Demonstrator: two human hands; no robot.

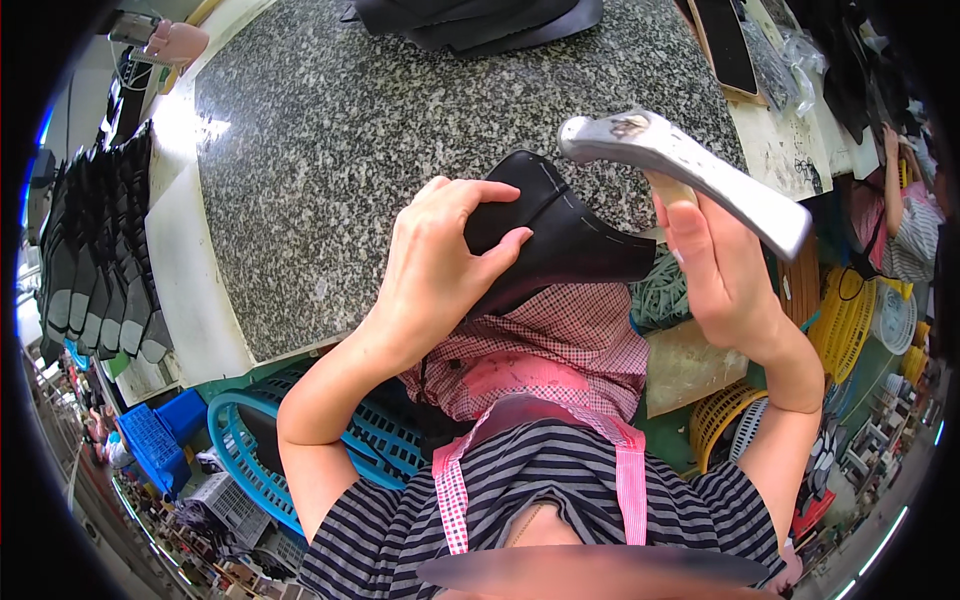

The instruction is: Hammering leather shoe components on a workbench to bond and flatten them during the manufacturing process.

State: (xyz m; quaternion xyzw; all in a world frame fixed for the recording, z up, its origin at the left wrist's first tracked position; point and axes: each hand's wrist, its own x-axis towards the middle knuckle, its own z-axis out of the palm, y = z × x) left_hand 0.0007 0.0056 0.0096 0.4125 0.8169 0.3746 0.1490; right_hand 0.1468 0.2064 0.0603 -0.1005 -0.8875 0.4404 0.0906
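My left hand (430, 250) grips a black leather shoe-upper piece (565, 240) by its left side, thumb and forefinger on its face. Pale marks run along the upper edge of the leather, and a seam crosses it. The piece lies partly over the near edge of a speckled granite slab (330, 180), above my checked apron. My right hand (722, 275) is closed round the handle of a hammer (690, 165). The hammer's silver head is raised to the right of the leather, apart from it. Most of the handle is hidden by my fingers.
More black leather pieces (480, 25) lie at the slab's far edge. Rows of black pieces (110, 250) stand at left. A phone (725, 50) rests at far right. A blue basket (222, 430) and yellow baskets (840, 320) flank me. Another person (905, 220) is at right.
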